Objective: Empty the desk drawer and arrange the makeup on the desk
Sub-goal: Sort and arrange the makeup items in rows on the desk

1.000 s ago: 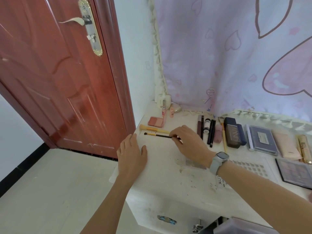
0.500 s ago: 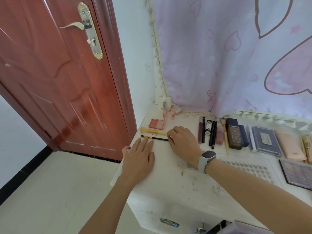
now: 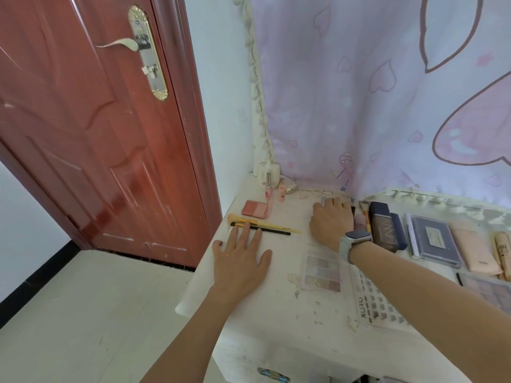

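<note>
On the white desk [image 3: 265,316], my left hand [image 3: 239,261] lies flat with its fingertips touching a black brush [image 3: 273,230]. A yellow brush [image 3: 265,224] lies just behind it, with a pink blush compact [image 3: 253,208] beyond. My right hand [image 3: 331,221] rests palm down with straight fingers over the dark pencils and tubes at the back, hiding most of them. To its right lie a brown foundation bottle [image 3: 383,230], a grey palette [image 3: 434,239] and a beige tube [image 3: 474,248]. The drawer itself is not clearly in view.
A clear eyeshadow palette [image 3: 322,273] and a lash tray [image 3: 376,302] lie near the desk's front. Two small bottles [image 3: 269,189] stand in the back corner under a lilac curtain [image 3: 387,92]. A red door [image 3: 96,134] stands to the left, over pale floor.
My right hand let go of the black brush and moved right onto the pencils and tubes. My left hand slid forward until its fingertips reached the black brush.
</note>
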Demonstrator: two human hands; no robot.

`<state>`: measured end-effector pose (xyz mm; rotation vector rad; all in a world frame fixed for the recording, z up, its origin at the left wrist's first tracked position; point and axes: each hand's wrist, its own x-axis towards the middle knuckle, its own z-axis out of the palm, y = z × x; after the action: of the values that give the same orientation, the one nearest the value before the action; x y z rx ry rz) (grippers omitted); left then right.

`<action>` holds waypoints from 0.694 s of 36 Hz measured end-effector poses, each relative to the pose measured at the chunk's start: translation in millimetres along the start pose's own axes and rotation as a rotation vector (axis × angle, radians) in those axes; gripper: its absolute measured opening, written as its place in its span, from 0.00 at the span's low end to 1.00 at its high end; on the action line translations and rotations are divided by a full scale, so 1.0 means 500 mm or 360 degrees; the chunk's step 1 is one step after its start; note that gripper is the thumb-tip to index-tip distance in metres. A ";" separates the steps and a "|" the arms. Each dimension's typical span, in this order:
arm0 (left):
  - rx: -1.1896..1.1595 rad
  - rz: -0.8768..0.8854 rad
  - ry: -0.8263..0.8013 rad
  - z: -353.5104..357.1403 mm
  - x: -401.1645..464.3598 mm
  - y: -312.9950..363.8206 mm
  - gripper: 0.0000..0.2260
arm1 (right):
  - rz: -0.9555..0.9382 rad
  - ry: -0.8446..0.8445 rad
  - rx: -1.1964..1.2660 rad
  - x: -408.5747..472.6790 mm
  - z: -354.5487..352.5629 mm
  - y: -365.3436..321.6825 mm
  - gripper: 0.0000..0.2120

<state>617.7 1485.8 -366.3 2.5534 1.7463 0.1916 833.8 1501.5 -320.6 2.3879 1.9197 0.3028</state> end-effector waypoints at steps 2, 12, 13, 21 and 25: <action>-0.0003 -0.0005 -0.0004 0.000 0.003 0.000 0.28 | -0.0003 -0.0028 0.0000 0.004 -0.004 -0.005 0.13; -0.0027 -0.0007 0.0138 -0.005 -0.002 -0.001 0.27 | 0.0191 -0.0047 0.1451 -0.004 -0.067 0.012 0.26; -0.0060 -0.0014 0.0156 -0.008 -0.003 -0.001 0.26 | 0.0198 -0.0075 0.1631 -0.008 -0.080 0.017 0.27; -0.0959 0.0061 0.0509 -0.054 -0.033 0.015 0.15 | 0.0177 -0.0542 0.2739 -0.079 -0.122 0.025 0.07; -0.1312 0.0182 0.0305 -0.078 -0.059 0.049 0.16 | -0.0030 -0.0669 0.2936 -0.110 -0.127 0.010 0.03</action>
<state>624.8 1447.9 -327.3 2.0429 1.1841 0.9568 815.4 1442.3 -263.7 2.3222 2.0947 -2.7226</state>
